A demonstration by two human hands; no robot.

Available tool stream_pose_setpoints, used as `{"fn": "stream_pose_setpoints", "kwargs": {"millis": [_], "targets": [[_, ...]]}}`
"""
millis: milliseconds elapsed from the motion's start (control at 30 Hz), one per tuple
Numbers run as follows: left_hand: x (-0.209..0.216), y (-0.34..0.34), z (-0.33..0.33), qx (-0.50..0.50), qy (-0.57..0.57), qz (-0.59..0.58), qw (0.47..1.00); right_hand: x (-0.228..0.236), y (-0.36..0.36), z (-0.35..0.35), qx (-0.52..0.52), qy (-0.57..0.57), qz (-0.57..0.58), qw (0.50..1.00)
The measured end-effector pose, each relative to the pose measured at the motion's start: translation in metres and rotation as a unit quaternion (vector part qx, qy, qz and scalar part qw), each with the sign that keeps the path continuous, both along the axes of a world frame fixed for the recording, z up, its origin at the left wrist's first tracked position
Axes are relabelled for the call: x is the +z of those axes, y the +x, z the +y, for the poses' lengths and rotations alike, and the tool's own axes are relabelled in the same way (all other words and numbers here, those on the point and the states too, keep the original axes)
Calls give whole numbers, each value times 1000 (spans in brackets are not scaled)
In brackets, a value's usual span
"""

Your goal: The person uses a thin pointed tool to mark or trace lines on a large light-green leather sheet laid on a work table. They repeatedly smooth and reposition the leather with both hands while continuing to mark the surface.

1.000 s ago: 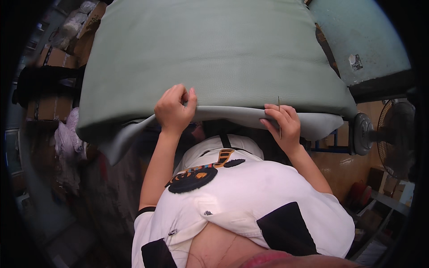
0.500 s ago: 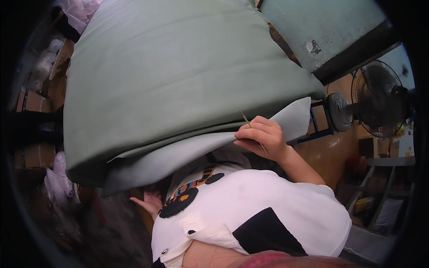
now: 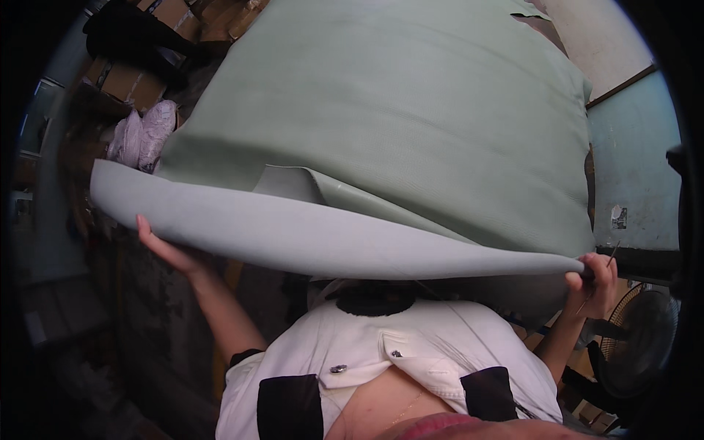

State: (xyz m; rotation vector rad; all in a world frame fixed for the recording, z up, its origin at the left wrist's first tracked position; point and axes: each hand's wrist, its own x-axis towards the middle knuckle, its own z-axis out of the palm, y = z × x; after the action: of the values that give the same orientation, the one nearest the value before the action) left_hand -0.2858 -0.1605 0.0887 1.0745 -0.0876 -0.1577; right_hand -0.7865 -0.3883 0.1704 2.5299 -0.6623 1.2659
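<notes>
A large soft green sheet, apparently leather [image 3: 411, 95], lies spread out ahead of me. Its near edge is raised and turned, showing a pale grey underside [image 3: 308, 235] across my front. Toward the left end, my left hand [image 3: 172, 253] holds this edge, thumb against the grey face and the other fingers hidden behind it. Far to the right, my right hand [image 3: 600, 286] pinches the edge's corner. A thin pointed stick [image 3: 611, 254], like a slim pen or awl, is also held between its fingers. A smaller green fold [image 3: 293, 183] stands up behind the raised edge.
A black fan [image 3: 636, 330] stands at the right, below a pale blue panel [image 3: 634, 176]. At the far left are cardboard boxes [image 3: 132, 84], a whitish wrapped bundle [image 3: 147, 136] and a person's dark-clothed limbs [image 3: 136, 37].
The near edge has been lifted and spread wider, with its grey side turned up. My left hand has risen onto it; my right has moved right along it. The view has shifted.
</notes>
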Motion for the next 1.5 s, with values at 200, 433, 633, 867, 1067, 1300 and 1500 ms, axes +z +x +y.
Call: {"fn": "stream_pose_setpoints", "kwargs": {"millis": [200,433,633,867,1067,1300,1500], "targets": [[8,51,-128,-37,226,-314,921,22,70,-115,-106,-15,54,993],[-52,40,-180,-139,551,-504,651,-110,154,-92,-109,324,123,932],[-61,28,-188,-120,545,-505,658,-134,140,-112,-129,351,77,924],[-44,42,-179,-276,424,-470,723,-126,150,-122,-136,356,124,916],[-42,51,-192,-315,347,-401,787,-128,148,-127,-187,327,172,910],[-32,123,-139,-641,-60,111,757,-132,179,-131,-403,299,258,826],[-20,278,-13,-443,159,96,877,-193,392,-193,-409,378,-51,829]]}}
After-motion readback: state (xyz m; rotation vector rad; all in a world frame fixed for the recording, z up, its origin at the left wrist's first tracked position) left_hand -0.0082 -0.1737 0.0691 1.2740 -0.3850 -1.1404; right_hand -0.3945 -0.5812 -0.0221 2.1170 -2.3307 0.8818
